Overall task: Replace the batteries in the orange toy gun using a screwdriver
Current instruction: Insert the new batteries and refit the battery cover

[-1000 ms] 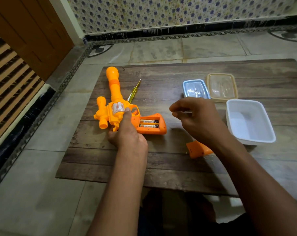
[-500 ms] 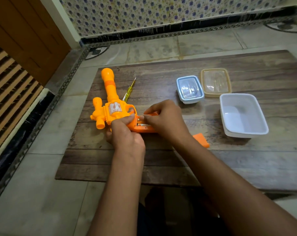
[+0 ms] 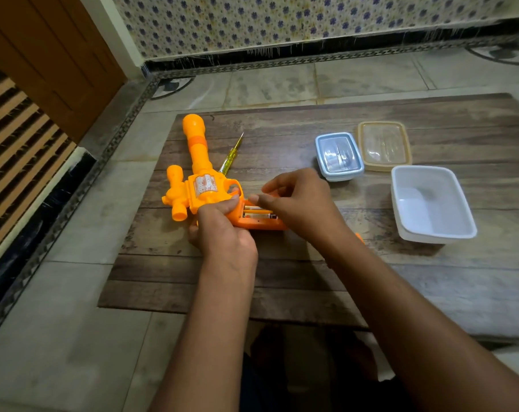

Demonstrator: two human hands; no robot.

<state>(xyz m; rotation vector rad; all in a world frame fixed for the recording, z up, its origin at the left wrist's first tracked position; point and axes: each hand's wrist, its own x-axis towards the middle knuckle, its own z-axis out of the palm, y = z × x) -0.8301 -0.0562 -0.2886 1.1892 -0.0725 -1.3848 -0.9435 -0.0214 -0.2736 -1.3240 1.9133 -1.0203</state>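
Observation:
The orange toy gun [image 3: 199,179] lies on the wooden board [image 3: 282,275], barrel pointing away from me. Its handle has the battery compartment open, and two batteries [image 3: 259,215] show inside. My left hand [image 3: 222,233] grips the gun at the trigger and handle, thumb on the body. My right hand [image 3: 297,203] hovers over the compartment with curled fingers, thumb and forefinger pinching at the upper battery's end. A yellow screwdriver [image 3: 230,157] rests just right of the barrel. A sliver of the orange battery cover [image 3: 360,237] peeks out behind my right forearm.
At the board's right stand a small blue-lidded box [image 3: 339,156], a beige-lidded box [image 3: 384,145] and an open white tub [image 3: 460,227]. Tiled floor surrounds the board, with a wooden door and a slatted panel at the left.
My right hand came down from mid-air onto the open battery compartment and now works at the upper battery. My left hand kept its hold on the gun.

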